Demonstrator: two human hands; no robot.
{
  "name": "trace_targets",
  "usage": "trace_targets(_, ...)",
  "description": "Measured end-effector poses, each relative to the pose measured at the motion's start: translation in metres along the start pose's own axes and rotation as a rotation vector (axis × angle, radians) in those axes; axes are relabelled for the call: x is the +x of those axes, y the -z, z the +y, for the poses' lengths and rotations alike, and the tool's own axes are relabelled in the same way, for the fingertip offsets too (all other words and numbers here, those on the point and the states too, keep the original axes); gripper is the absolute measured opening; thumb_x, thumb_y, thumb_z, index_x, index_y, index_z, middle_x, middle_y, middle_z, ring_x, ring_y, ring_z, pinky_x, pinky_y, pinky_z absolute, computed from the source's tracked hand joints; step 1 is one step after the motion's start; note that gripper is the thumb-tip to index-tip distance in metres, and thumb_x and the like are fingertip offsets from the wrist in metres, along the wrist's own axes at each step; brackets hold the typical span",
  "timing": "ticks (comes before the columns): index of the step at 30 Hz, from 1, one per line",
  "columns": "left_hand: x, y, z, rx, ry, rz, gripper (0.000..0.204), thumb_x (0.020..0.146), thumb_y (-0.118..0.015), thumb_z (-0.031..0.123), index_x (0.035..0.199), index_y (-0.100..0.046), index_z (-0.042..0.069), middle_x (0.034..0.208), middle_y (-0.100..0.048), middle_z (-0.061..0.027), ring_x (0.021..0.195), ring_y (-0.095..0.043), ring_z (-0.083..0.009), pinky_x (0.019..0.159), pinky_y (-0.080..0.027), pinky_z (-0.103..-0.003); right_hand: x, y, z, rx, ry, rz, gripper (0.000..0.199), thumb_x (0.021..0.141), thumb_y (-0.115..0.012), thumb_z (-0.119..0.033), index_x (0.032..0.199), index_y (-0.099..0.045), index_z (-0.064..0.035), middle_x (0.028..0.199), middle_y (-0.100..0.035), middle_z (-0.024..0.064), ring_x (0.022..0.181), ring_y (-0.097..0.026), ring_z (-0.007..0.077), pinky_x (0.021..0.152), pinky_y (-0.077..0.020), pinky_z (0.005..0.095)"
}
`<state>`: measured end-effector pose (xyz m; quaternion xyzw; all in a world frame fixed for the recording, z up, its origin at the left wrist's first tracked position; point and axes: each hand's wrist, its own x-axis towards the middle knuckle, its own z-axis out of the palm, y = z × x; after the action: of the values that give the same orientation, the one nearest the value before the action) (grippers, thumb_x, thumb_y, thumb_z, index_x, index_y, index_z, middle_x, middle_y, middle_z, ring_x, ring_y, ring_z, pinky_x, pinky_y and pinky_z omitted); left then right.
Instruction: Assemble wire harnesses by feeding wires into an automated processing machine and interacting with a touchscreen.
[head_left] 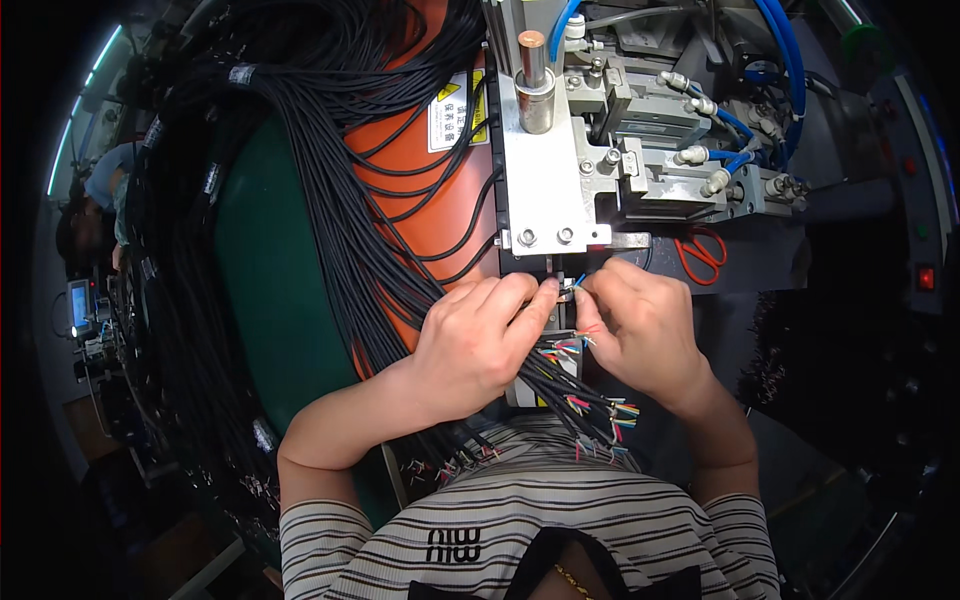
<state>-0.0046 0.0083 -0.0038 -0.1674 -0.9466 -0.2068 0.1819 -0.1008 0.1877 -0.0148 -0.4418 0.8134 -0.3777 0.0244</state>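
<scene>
My left hand (478, 340) and my right hand (635, 325) meet just under the metal head of a crimping machine (545, 180). Both pinch the thin coloured wires (572, 288) at the stripped end of a black cable, held at the machine's lower slot. Several more black cables with coloured stripped ends (590, 410) lie across my lap, below my hands. A thick bundle of black cables (330, 200) drapes from the upper left down towards my left wrist.
An orange and green machine cover (420, 200) lies behind the bundle. Blue air hoses (780, 60) and pneumatic fittings sit at the upper right. Orange-handled scissors (700, 255) hang right of the head. A red lit switch (926, 277) is at far right. Another person (100, 190) works at far left.
</scene>
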Motion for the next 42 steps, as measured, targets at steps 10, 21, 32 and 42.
trace_targets(10, 0.006, 0.011, 0.002, -0.018, -0.014, -0.187, 0.053, 0.071, -0.064, 0.013, 0.122, -0.062, -0.002, 0.082, -0.048, -0.008, 0.069, -0.054, -0.0233, 0.061, -0.046, -0.034, -0.004, -0.008, 0.005, 0.07, -0.017, 0.051, 0.007, 0.08, -0.066, -0.007, 0.082, -0.061, -0.0025, 0.074, -0.058, 0.0095, 0.057, -0.06, 0.0288, 0.05, -0.0465, 0.0381)
trace_targets(21, 0.017, 0.017, 0.008, 0.121, -0.049, -0.268, 0.037, 0.076, -0.061, 0.008, 0.11, -0.063, -0.006, 0.084, -0.05, -0.0071, 0.074, -0.054, -0.0188, 0.063, -0.045, -0.031, -0.004, -0.01, 0.0, -0.06, 0.002, 0.078, 0.015, 0.078, -0.07, 0.0, 0.091, -0.064, -0.0015, 0.081, -0.061, 0.0104, 0.057, -0.059, 0.0287, 0.049, -0.0463, 0.0354)
trace_targets(32, 0.008, 0.018, -0.002, -0.107, 0.097, -0.227, 0.048, 0.064, -0.067, 0.007, 0.112, -0.064, 0.002, 0.099, -0.058, -0.0116, 0.089, -0.06, -0.0304, 0.076, -0.049, -0.037, -0.001, -0.004, 0.017, 0.394, -0.277, -0.036, 0.007, 0.086, -0.067, -0.005, 0.086, -0.066, 0.0013, 0.066, -0.064, 0.0093, 0.055, -0.056, 0.0038, 0.048, -0.0423, 0.0229)
trace_targets(42, -0.026, 0.022, -0.011, -0.063, 0.091, -0.039, 0.045, 0.058, -0.069, -0.003, 0.103, -0.064, -0.004, 0.092, -0.055, -0.0151, 0.085, -0.055, -0.0326, 0.077, -0.043, -0.042, -0.003, 0.222, -0.005, -1.038, 0.094, 0.503, 0.014, 0.091, -0.057, 0.001, 0.101, -0.067, -0.0021, 0.106, -0.068, 0.0131, 0.109, -0.062, 0.03, 0.094, -0.0438, 0.0411)
